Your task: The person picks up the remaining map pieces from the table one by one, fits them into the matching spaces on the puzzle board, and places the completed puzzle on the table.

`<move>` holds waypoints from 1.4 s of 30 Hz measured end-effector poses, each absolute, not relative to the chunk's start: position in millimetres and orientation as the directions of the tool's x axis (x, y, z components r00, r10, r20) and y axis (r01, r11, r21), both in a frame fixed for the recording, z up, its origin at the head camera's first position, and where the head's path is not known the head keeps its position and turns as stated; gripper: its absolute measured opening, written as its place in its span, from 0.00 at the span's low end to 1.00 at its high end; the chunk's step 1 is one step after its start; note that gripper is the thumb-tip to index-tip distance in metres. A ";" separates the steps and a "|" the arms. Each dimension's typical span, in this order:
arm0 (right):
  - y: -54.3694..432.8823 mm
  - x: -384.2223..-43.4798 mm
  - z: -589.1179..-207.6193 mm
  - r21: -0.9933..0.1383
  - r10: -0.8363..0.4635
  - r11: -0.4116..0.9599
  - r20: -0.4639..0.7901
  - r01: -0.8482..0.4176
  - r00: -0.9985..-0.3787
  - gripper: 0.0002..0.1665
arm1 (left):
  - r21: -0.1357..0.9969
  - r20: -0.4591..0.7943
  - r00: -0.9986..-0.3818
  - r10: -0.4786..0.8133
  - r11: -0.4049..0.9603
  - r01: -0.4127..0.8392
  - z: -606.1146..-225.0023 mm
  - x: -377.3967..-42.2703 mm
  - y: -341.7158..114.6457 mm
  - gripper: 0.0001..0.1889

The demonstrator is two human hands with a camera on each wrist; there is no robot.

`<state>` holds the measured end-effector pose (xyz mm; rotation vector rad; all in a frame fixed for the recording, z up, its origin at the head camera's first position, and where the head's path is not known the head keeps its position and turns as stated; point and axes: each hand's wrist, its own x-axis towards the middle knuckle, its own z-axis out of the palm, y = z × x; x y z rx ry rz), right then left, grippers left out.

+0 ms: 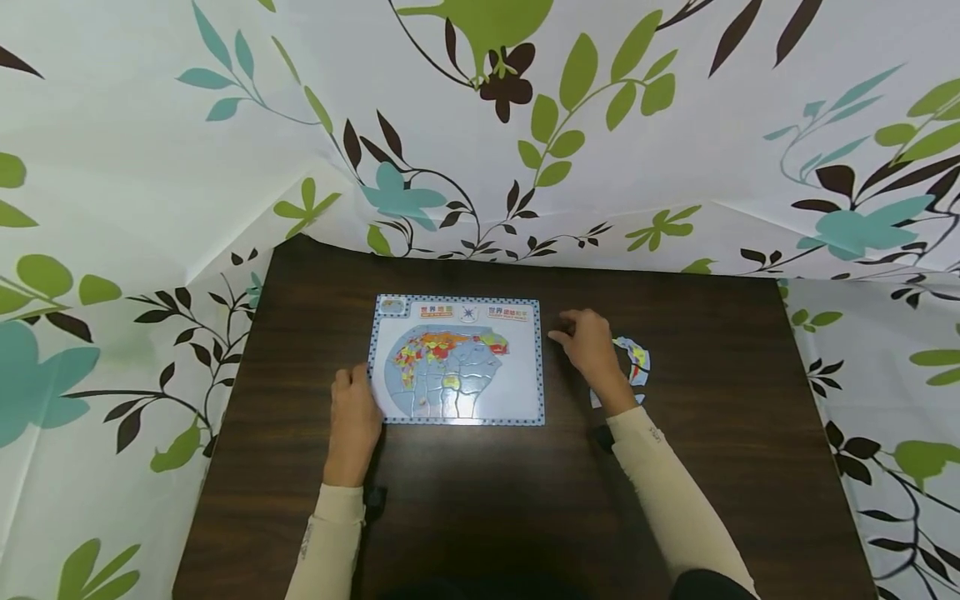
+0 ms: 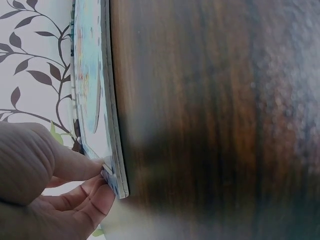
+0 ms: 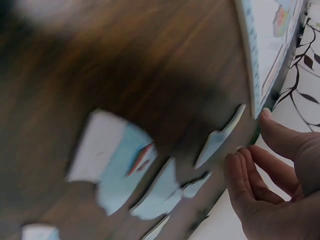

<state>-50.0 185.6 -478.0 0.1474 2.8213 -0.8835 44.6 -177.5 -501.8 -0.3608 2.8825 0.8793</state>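
Note:
A world map jigsaw puzzle board (image 1: 525,367) with a blue dotted border lies on the dark table, partly filled with map pieces. My left hand (image 1: 354,425) is at its lower left corner. In the left wrist view the thumb (image 2: 82,167) lies on the board's face and the curled fingers are at its edge, pinching the corner. My right hand (image 1: 592,354) hovers just right of the board, thumb and fingers apart with nothing visible between them. Loose puzzle pieces (image 1: 639,358) lie beside and partly under that hand; in the right wrist view one piece (image 3: 117,160) shows blue and white.
The dark wooden table (image 1: 705,467) extends around the board. A white sheet with a leaf pattern (image 1: 480,150) rises behind the table and hangs along both sides.

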 end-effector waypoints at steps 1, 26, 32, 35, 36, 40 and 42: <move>189.2 -48.0 -478.0 -0.546 0.047 0.824 -0.203 0.153 -0.978 0.27 | 0.537 -0.166 -0.967 -0.194 0.804 -0.254 -501.8 44.5 -177.4 0.22; 207.5 -30.0 -495.6 -0.529 0.084 0.833 -0.163 0.159 -0.983 0.20 | 0.551 -0.155 -0.970 -0.185 0.799 -0.240 -501.8 46.4 -177.8 0.22; 208.6 -31.9 -494.0 -0.531 0.094 0.826 -0.202 0.190 -0.975 0.15 | 0.549 -0.156 -0.969 -0.189 0.799 -0.244 -500.6 46.4 -177.1 0.23; 209.4 -32.4 -491.8 -0.541 0.094 0.818 -0.211 0.196 -0.973 0.14 | 0.546 -0.157 -0.969 -0.191 0.801 -0.247 -500.8 46.1 -176.8 0.23; 209.9 -32.6 -491.2 -0.548 0.090 0.814 -0.212 0.195 -0.973 0.14 | 0.545 -0.158 -0.969 -0.192 0.801 -0.248 -500.6 46.1 -176.7 0.23; 213.0 -33.9 -489.7 -0.568 0.072 0.802 -0.215 0.185 -0.974 0.11 | 0.541 -0.157 -0.967 -0.198 0.802 -0.252 -500.3 46.3 -176.7 0.24; 214.3 -34.7 -488.6 -0.581 0.060 0.794 -0.219 0.180 -0.974 0.09 | 0.540 -0.154 -0.967 -0.200 0.803 -0.252 -499.9 46.5 -176.6 0.24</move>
